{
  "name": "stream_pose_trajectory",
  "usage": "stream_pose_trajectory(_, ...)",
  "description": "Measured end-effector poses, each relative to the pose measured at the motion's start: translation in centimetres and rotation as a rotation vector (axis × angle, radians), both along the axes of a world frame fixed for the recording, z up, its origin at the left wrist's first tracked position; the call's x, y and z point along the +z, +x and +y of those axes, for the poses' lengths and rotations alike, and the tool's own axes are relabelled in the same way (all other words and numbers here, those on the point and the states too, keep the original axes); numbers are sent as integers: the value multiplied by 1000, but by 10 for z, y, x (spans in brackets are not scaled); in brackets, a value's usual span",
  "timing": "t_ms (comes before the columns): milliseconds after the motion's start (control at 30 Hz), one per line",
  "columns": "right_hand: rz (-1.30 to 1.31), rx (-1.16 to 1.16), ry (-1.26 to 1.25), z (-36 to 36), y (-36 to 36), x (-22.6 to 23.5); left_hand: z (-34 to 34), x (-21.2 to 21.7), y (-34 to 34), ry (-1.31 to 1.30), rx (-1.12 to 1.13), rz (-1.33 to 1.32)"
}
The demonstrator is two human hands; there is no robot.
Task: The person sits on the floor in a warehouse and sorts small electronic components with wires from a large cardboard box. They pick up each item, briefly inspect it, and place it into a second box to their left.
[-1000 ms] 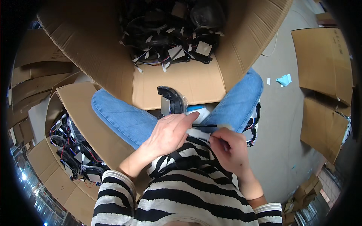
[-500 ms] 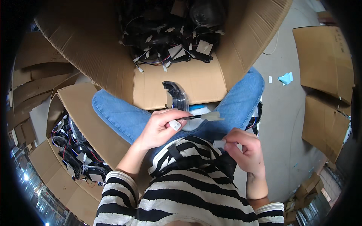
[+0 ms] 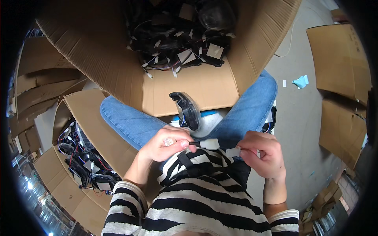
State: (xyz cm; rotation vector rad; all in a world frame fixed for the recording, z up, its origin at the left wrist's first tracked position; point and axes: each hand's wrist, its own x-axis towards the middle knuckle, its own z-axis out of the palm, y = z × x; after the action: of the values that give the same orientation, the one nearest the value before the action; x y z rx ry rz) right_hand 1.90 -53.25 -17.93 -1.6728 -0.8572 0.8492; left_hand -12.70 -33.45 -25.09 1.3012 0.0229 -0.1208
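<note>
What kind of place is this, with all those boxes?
Probably a workshop or warehouse floor. A big open cardboard box holds black wired parts, another box of wired parts sits at the person's left, and flattened cardboard lies on the grey floor.

Black cable (image 3: 193, 143) with white rectangular connector (image 3: 209, 144): held level above the lap, connector end pointing to 3 o'clock. Small white tag (image 3: 232, 152): pinched just beside the connector, at its 4 o'clock. Black oval device (image 3: 186, 109) with clear cover: tilted, at 12 o'clock of the cable.
</note>
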Motion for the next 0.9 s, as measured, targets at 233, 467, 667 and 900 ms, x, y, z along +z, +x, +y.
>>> stream_pose_trajectory(233,52,114,20,7,-3,0,2,1,1,-55,-105,-26)
stream_pose_trajectory(467,-99,112,-114,3,-10,-2,7,1,3,-70,-217,-38)
stream_pose_trajectory(667,-117,138,-99,-2,-5,-1,3,15,6,112,-188,-35)
stream_pose_trajectory(900,-2,-65,-163,-28,8,-14,45,95,-109,379,573,-134)
